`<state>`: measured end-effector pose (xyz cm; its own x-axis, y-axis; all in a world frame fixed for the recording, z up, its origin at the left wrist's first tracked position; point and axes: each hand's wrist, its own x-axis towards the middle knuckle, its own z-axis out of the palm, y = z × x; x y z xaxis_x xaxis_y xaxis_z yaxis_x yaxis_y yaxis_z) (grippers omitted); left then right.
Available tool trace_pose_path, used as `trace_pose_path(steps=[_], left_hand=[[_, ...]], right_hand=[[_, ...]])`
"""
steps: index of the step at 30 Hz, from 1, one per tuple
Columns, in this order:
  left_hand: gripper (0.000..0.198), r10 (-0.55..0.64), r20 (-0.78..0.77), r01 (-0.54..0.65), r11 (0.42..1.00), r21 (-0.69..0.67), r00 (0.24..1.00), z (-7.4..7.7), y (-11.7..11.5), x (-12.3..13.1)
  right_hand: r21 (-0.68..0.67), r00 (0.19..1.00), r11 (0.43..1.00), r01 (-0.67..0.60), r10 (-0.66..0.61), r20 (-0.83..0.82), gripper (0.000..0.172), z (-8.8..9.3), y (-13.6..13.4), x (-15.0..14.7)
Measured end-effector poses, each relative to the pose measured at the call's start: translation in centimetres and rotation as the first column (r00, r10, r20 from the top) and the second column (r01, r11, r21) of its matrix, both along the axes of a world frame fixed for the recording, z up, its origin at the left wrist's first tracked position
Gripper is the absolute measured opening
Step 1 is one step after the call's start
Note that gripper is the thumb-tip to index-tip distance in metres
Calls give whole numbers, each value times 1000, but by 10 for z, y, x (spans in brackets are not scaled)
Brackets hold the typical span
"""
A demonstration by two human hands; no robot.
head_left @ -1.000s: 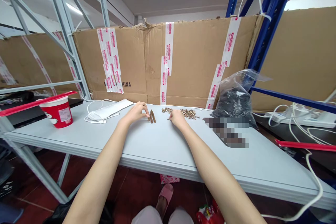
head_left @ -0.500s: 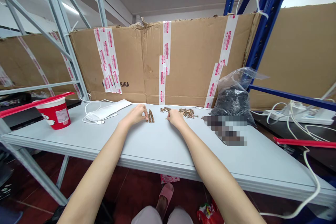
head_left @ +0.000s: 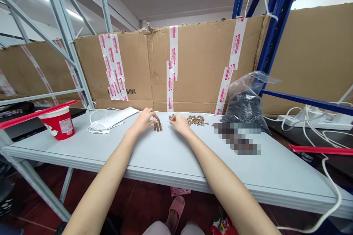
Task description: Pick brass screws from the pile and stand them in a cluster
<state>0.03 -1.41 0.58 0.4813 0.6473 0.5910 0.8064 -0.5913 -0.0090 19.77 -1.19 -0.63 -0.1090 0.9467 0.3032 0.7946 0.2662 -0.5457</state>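
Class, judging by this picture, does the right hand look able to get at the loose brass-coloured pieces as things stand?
Probably yes: the loose brass-coloured pieces lie on the tabletop right beside the right hand, and nothing visible stands between them.

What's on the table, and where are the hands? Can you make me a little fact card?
Left hand: right by the neat rows of small brass-coloured pieces
Right hand: pinched; anything in it is too small to name
Loose pile: more small brass-coloured pieces, to the right of the right hand
Cup: red and white, at the left
Plastic bag: see-through, dark stuff inside
Behind: taped cardboard
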Motion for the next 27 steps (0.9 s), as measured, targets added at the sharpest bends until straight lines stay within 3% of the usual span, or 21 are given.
trace_pose_path(steps=[2, 6, 10, 27], left_hand=[[16, -21, 3, 21, 994, 111, 1000, 0, -3, 9], [14, -101, -96, 118, 975, 190, 990, -3, -6, 23], [18, -84, -98, 106, 965, 242, 992, -4, -8, 24], [26, -39, -120, 71, 959, 275, 992, -5, -16, 31]], right_hand=[[-15, 967, 991, -133, 126, -221, 13, 1, 1, -2], [24, 757, 903, -429, 374, -536, 18, 3, 2, -3], [79, 617, 862, -500, 419, -666, 22, 4, 1, -1], [40, 621, 865, -501, 391, -679, 27, 7, -1, 6]])
